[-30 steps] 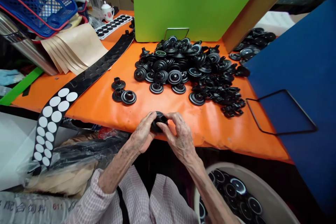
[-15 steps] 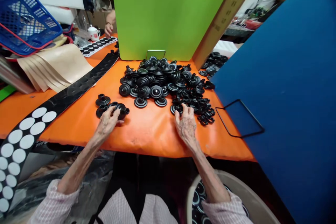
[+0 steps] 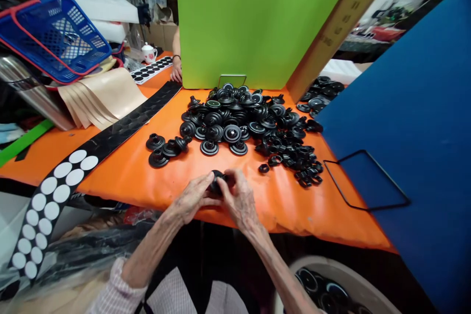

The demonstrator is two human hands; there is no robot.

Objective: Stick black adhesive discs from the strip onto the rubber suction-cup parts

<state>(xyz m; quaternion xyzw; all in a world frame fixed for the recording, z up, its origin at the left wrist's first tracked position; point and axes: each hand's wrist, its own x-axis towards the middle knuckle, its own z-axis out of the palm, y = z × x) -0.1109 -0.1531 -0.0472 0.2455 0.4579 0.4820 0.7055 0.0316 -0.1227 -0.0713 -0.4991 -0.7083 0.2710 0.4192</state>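
My left hand (image 3: 192,198) and my right hand (image 3: 237,199) meet at the near edge of the orange table (image 3: 125,176). Between their fingertips they pinch one small black round part (image 3: 217,182). A big heap of black round parts (image 3: 243,120) lies behind my hands, in front of the green board (image 3: 257,19). Small black rings (image 3: 298,162) spread out at the heap's right. A little group of three or so finished black parts (image 3: 165,148) sits to the left of the heap.
A long black strip with white round stickers (image 3: 55,191) runs across the left. A blue basket (image 3: 55,34) and tan sheets (image 3: 99,95) stand at the far left. A blue board (image 3: 412,122) with a wire stand walls the right. A tub of black parts (image 3: 331,289) sits below. Another person's hand (image 3: 176,73) rests beside the green board.
Half a second ago my left hand was at the small group on the left and my right hand at the rings. Both hands have come back together at the table's edge around one part.
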